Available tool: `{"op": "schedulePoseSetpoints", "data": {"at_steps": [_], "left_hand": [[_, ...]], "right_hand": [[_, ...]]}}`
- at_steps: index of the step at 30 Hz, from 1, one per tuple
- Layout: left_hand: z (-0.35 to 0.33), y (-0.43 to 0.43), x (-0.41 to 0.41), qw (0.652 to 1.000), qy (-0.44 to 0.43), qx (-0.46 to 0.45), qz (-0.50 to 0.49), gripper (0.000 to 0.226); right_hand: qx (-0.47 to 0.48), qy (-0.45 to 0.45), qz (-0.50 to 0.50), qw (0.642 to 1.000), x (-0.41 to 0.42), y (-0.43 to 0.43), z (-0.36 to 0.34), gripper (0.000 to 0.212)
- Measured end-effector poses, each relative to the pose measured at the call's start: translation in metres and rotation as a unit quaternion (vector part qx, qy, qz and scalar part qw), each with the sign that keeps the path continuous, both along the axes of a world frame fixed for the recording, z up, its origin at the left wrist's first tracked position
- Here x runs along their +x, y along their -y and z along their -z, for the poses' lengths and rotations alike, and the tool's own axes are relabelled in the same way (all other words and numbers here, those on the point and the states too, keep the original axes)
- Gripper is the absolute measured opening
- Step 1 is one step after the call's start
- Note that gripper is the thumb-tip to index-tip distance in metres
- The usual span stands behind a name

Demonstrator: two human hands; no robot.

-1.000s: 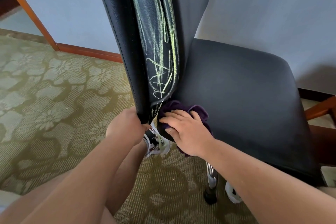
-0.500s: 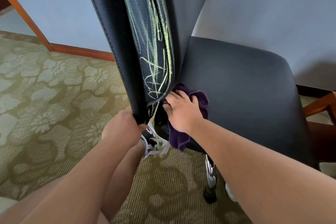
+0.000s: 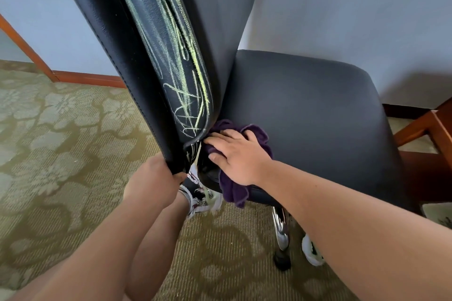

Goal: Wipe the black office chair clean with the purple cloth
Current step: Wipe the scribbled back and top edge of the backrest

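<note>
One second of wiping had carried my right grip, fingers spread flat and pressing the purple cloth, from low on the seat's back edge up onto the rear corner of the black office chair, touching the foot of the backrest. My left grip stayed clamped on the backrest's lower edge, and the green scribbles above looked untouched, so I judged most of the job was left.

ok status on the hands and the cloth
Left hand grips chair back bottom edge. Right hand presses purple cloth on seat corner. Green scribbles unwiped.
</note>
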State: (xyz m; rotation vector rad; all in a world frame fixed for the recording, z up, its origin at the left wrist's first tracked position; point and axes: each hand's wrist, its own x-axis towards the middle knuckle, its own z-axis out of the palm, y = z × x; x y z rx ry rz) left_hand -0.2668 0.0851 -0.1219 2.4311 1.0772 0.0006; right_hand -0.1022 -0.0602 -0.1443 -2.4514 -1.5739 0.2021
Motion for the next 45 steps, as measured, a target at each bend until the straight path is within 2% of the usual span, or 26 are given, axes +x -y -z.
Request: {"op": "schedulePoseSetpoints", "data": {"at_steps": [7,14,19,24,31,34,38,45], "left_hand": [[0.002,-0.003,0.0,1.0,0.002,0.005,0.002,0.016],[0.002,-0.006,0.003,1.0,-0.006,0.0,-0.009,0.018],[0.003,-0.006,0.004,1.0,-0.011,-0.007,-0.017,0.022],[0.003,-0.004,0.002,1.0,-0.008,0.006,-0.018,0.026],[0.004,-0.003,0.001,1.0,0.005,0.006,-0.011,0.013],[0.004,-0.002,0.001,1.0,0.004,0.005,-0.013,0.012],[0.006,-0.002,0.002,1.0,0.002,0.01,-0.014,0.01],[0.005,-0.005,0.004,1.0,-0.018,-0.004,-0.024,0.012]], "right_hand": [[-0.013,-0.022,0.06,0.998,0.032,-0.031,0.006,0.047],[0.028,-0.03,0.114,0.993,0.026,-0.043,0.011,0.044],[0.101,-0.01,0.064,0.993,0.001,-0.014,0.009,0.033],[0.106,0.004,0.038,0.994,0.0,0.012,0.013,0.037],[0.1,-0.05,0.21,0.971,0.04,-0.026,0.019,0.036],[0.084,-0.096,0.238,0.963,0.061,-0.049,0.016,0.034],[0.064,-0.103,0.192,0.974,0.073,-0.064,0.012,0.029],[0.067,-0.059,0.094,0.992,0.051,-0.044,0.01,0.032]]}}
